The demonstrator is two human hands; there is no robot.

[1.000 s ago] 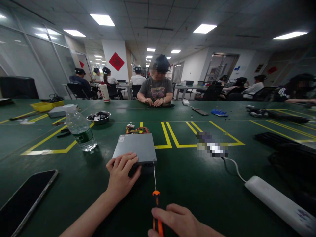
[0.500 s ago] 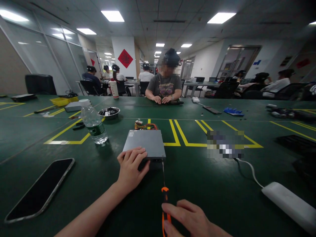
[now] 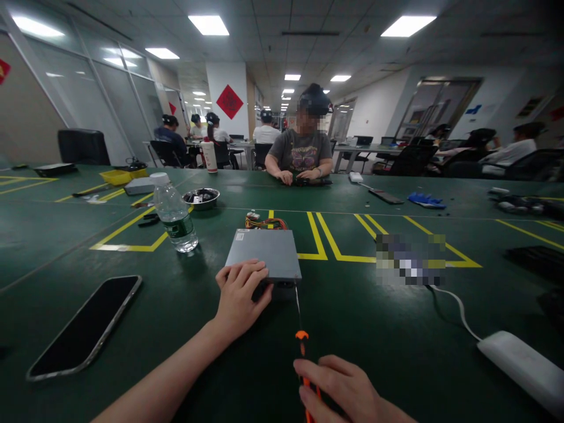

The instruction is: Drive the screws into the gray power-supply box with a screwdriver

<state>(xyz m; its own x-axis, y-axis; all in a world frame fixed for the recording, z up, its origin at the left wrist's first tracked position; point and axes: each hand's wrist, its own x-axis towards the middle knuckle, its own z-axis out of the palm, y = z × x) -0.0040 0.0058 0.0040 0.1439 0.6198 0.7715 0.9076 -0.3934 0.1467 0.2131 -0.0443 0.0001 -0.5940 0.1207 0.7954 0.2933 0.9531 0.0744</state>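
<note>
1. On the green table (image 3: 247, 382), straight ahead of the person, a flat gray metal box (image 3: 268, 245) lies with one side facing them. Twelve o'clock means straight ahead.
2. The left hand (image 3: 241, 294) is on the box at seven o'clock from its middle. Its fingers lie over the top, with the thumb by the near side. It seems to keep the box steady.
3. The right hand (image 3: 341, 382) has a screwdriver (image 3: 302, 346) pinched by its handle.
4. The screwdriver's long line points almost to twelve, leaning a tiny bit toward eleven. Its tip is at the box's near right corner. I can't tell if they touch.
5. From the right hand, the box lies at eleven o'clock. The left hand is nearer.
6. Around the box are wires (image 3: 269, 223) at twelve, a water bottle (image 3: 177, 218) at ten and a phone (image 3: 86, 326) at eight.
</note>
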